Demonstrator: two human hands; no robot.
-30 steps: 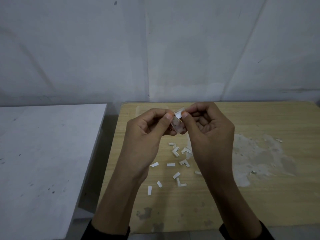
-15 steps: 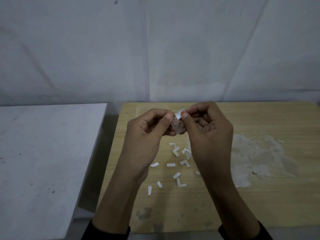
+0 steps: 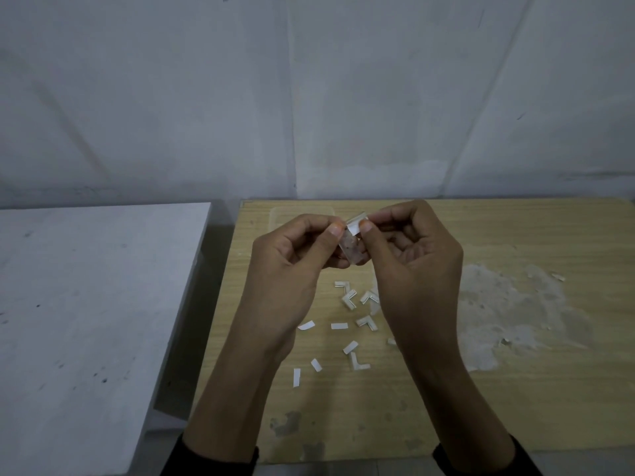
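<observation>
Hands together, our left hand point(image 3: 288, 266) pinches the clear piece point(image 3: 351, 250), likely light, stiff and slippery, by its edges while our right hand point(image 3: 412, 262) nips its flimsy white tab point(image 3: 354, 229).

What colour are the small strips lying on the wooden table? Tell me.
White strips, clearest in the head view.

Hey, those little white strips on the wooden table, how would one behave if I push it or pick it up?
Probably very light: the white strips are thin and flat, so a push would likely slide one. Likely floppy: the curled strip already bends. Lying flush on the wooden table, they may be fiddly to pinch up.
</observation>
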